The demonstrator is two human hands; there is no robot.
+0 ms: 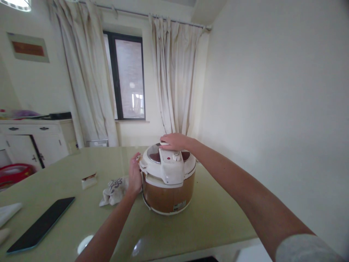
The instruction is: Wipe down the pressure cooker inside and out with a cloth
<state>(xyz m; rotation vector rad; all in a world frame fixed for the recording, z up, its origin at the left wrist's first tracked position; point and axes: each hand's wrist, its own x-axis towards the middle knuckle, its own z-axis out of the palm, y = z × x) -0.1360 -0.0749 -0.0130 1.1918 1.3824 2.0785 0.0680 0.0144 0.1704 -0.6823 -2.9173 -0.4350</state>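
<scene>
The table was pale green and glossy, and took up the lower half of the view. The cooker stood on it toward the far right corner, upright, with a brown body and a white lid closed on top. Left of the cooker, well apart, a dark tablet lay flat near the table's front edge. The right hand rested palm down on the far rim of the lid, fingers spread flat and pressing, not curled around anything. The left hand was set against the cooker's left side at lid height, fingers bent toward the rim; whether they gripped it could not be told. A crumpled patterned cloth lay just left of the cooker, touching the left hand. A small packet lay farther left, apart from the cloth.
</scene>
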